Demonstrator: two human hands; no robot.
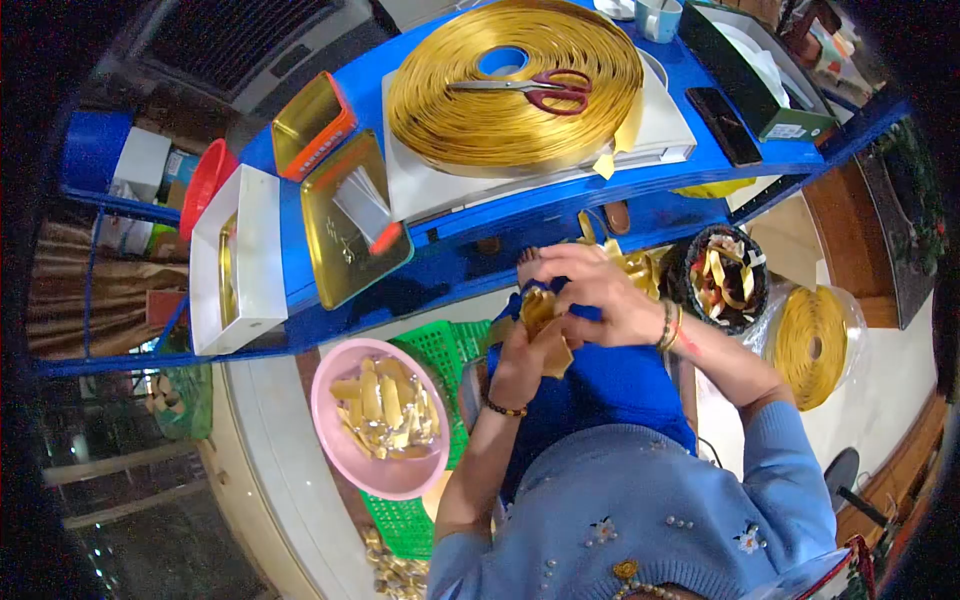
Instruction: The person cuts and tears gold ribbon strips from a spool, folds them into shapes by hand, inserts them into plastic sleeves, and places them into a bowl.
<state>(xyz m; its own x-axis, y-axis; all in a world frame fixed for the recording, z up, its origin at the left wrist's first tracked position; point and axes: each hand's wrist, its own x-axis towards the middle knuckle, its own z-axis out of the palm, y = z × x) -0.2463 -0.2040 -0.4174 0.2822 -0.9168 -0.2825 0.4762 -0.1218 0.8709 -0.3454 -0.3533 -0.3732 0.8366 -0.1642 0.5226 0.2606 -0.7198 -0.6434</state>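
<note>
Above my lap, both hands come together on a short piece of gold ribbon, which looks folded or curled. My left hand grips it from the left side, fingers closed. From the right, my right hand pinches the upper part with thumb and fingers, partly covering it. Left of my lap, a pink basin holds many folded gold ribbon pieces. On the blue table lies a large roll of gold ribbon, with dark-red-handled scissors on top.
The blue table also bears a gold tray, a white box, a phone and a cup. A black bin with scraps and another gold roll stand to the right. A green basket lies under the basin.
</note>
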